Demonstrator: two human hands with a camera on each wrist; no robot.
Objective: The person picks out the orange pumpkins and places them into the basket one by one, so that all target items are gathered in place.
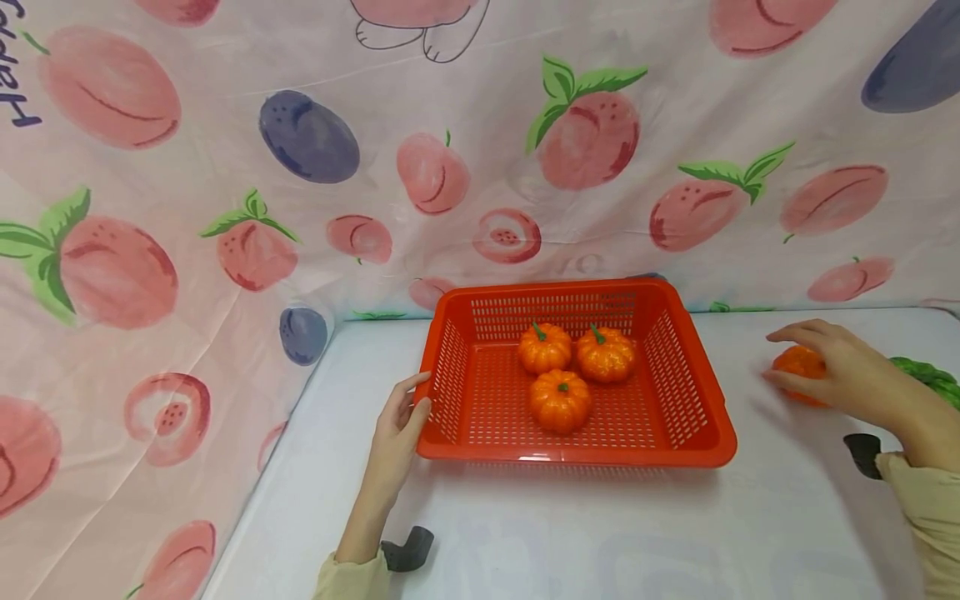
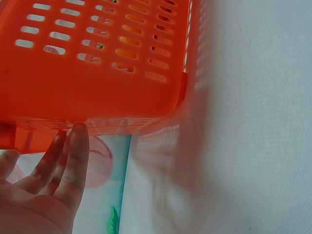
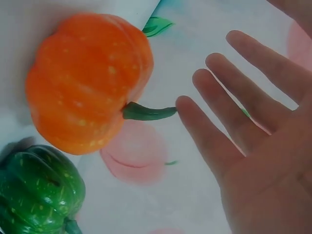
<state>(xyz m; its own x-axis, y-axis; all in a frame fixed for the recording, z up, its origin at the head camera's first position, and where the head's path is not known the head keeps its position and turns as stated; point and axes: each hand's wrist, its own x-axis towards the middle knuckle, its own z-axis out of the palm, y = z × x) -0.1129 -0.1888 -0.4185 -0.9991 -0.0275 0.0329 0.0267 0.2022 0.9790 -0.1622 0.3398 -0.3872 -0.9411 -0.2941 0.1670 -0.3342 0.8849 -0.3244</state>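
An orange-red plastic basket point(image 1: 577, 457) stands on the table, with three small orange pumpkins point(image 1: 560, 402) lying inside it. At its left side, my left hand point(image 1: 397, 425) holds the rim, thumb and fingertips against the edge. The left wrist view shows these fingers point(image 2: 73, 161) at the basket's wall point(image 2: 97, 97). Off to the right, my right hand point(image 1: 847, 371) is over another orange pumpkin point(image 1: 799, 373). In the right wrist view its fingers are spread beside that pumpkin point(image 3: 90, 83), near the green stem point(image 3: 148, 112), not closed round it.
A green pumpkin point(image 3: 41, 187) lies beside the orange one; in the head view this green thing point(image 1: 930, 379) is partly hidden by the right forearm. Behind the white table point(image 1: 525, 533) hangs a fruit-printed cloth point(image 1: 420, 92), which also covers the left side. Black pieces point(image 1: 408, 550) sit at both wrists.
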